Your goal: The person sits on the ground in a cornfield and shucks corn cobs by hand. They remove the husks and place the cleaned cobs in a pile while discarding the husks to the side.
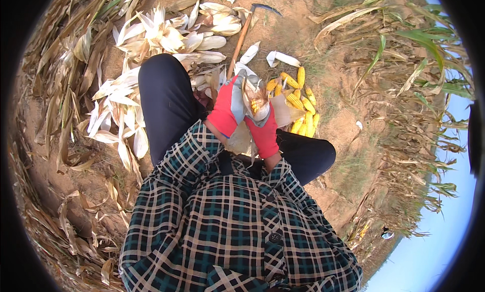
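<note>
My left hand (224,108), in a red work glove with grey coating, grips the upper left side of a partly husked ear of corn (257,104). My right hand (266,134), gloved alike, holds the same ear from below and the right. Yellow kernels show between its pale, parted husk leaves; the rest is hidden by husk and gloves. Beside my right hand lies a pile of bare yellow corn cobs (294,99). Two ears in pale husk, one here (249,53) and another (287,59), lie on the soil ahead of my hands.
A sickle (240,40) with wooden handle lies beyond my left hand. Loose dry husks (163,34) cover the ground ahead and left. Cut dry stalks (70,87) lie at far left; standing corn plants (413,102) line the right. My bent knees (165,98) flank my hands.
</note>
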Action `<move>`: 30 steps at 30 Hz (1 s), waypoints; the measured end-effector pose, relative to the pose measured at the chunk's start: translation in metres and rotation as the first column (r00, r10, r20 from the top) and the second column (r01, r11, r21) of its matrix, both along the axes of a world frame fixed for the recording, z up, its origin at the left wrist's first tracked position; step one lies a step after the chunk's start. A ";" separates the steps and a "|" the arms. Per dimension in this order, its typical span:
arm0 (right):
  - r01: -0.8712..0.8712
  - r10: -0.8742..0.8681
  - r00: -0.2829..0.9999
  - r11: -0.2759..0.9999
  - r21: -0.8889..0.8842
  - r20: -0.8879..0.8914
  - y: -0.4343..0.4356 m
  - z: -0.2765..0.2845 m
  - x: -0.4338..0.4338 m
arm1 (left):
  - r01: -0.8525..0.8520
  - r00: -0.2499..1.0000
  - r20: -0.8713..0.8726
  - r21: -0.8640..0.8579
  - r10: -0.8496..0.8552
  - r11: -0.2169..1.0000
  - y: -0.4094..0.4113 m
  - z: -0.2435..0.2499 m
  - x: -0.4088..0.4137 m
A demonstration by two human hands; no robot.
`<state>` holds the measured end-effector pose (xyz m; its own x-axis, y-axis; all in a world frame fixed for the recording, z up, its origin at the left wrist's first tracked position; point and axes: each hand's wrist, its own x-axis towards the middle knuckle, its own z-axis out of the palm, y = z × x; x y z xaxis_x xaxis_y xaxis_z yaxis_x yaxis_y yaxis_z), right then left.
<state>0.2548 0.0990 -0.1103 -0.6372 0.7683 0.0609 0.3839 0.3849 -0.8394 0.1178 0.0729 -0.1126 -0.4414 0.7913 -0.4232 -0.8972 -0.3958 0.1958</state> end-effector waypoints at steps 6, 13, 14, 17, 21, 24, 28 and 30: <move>-0.075 -0.117 0.967 0.718 -0.692 -0.226 -0.002 -0.014 0.018 | -0.049 0.982 0.190 0.182 0.014 0.982 0.004 0.010 0.017; 0.149 -0.236 0.945 0.926 -0.346 -0.228 -0.004 -0.010 0.023 | 0.048 0.986 0.161 -0.034 -0.042 0.998 0.008 -0.025 0.041; 0.185 -0.273 0.935 0.920 -0.345 -0.227 0.007 -0.011 0.032 | 0.096 0.968 0.235 -0.024 -0.087 0.995 0.013 -0.007 0.047; 0.158 -0.552 0.742 0.696 -0.700 -0.381 0.029 -0.021 0.041 | 0.109 0.966 0.241 -0.037 -0.097 0.993 0.010 0.015 0.040; 0.152 -0.792 0.521 0.454 -0.878 -0.319 0.069 -0.011 0.074 | 0.029 0.998 -0.047 -0.134 -0.035 0.991 -0.010 0.018 -0.020; 0.335 -0.732 0.582 0.613 -0.716 -0.354 0.077 -0.014 0.079 | 0.013 0.983 -0.167 -0.329 -0.071 0.944 -0.007 -0.033 -0.025; 0.555 -0.701 0.645 0.703 -0.445 -0.303 0.065 0.002 0.066 | -0.330 0.627 -0.741 -0.532 -0.240 0.780 -0.011 -0.066 -0.038; 0.535 -0.653 0.682 0.752 -0.385 -0.329 0.064 -0.005 0.064 | -0.567 0.486 -0.873 -0.344 -0.033 0.749 -0.007 -0.078 -0.042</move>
<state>0.3184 0.1630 -0.1150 0.0070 0.9994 -0.0335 0.0489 -0.0338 -0.9982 0.0755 0.0655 -0.1910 -0.9445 0.3267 -0.0331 -0.0820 -0.1369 0.9872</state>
